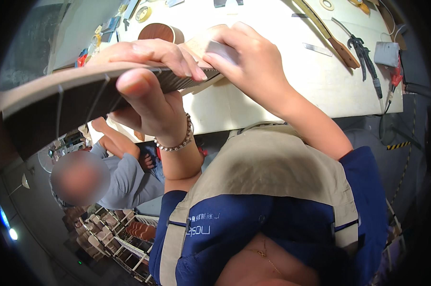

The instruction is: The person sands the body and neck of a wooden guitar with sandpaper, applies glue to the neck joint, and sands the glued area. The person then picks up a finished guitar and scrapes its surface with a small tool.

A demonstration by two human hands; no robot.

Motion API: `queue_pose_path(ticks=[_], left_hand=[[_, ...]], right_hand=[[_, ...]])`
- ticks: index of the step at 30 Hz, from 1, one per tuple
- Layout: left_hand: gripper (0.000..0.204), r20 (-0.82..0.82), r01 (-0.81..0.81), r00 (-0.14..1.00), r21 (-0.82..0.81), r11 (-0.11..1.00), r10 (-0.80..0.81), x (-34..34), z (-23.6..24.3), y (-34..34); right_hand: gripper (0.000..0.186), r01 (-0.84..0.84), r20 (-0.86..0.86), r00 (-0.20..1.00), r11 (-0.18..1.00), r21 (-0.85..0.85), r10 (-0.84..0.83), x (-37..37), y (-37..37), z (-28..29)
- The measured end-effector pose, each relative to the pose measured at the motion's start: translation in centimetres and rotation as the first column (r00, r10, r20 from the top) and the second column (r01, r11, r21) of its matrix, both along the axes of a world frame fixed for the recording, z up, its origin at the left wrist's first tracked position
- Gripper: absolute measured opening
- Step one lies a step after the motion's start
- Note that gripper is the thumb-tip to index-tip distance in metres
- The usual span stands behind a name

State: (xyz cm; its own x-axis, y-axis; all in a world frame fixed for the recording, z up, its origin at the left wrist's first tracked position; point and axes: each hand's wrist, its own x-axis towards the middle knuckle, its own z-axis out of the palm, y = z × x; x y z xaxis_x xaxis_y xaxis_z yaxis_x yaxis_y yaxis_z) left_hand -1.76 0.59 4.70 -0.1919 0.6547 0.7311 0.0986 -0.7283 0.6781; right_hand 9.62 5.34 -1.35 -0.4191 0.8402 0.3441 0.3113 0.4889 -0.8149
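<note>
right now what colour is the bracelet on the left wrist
Silvery-white beads, a pearl-like bracelet, seen in the head view.

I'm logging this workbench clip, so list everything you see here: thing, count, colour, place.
Fretted neck: one, dark board with tan edge, held up close, left.
Sanding block: one, grey, on the neck's end.
Table: one, cream, behind.
Pliers: one, black, table right.
Wooden strip: one, brown, table right.
Round wooden body: one, brown, table top.
Seated person: one, grey shirt, lower left.
Bracelet: one, beaded, left wrist.
Left hand: grips neck.
Right hand: presses block.

Instrument workshop: workbench (272, 102) with pliers (365, 57), wooden neck blanks (327, 33).
</note>
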Motion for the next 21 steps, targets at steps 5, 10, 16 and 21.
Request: queue_pose_path(ticks=[5, 10, 16, 21], left_hand=[[0.041, 0.092, 0.11, 0.989, 0.03, 0.993, -0.112, 0.0, -0.6, 0.3], [0.04, -0.093, -0.056, 0.994, 0.013, 0.998, 0.057, -1.6, 0.2, -0.5], [0.061, -0.325, -0.82, 0.538, 0.011, 0.572, 0.777, -3.7, -5.3, -3.5], [0.04, -0.012, -0.809, 0.537, -0.291, 0.511, 0.843, -3.7, -7.3, -8.1]], right_hand=[[0.019, -0.035, -0.071, 0.997, 0.999, 0.004, 0.035, 0.2, 0.5, -0.5], [0.019, -0.179, -0.196, 0.973, 0.94, -0.291, 0.125, 4.2, 0.2, -2.5], [0.033, 0.28, 0.111, 0.96, 0.896, -0.345, -0.257, 12.2, 6.3, -13.5], [0.05, 0.244, 0.555, 0.796, 0.967, 0.074, -0.243, 12.5, 5.2, -17.5]])
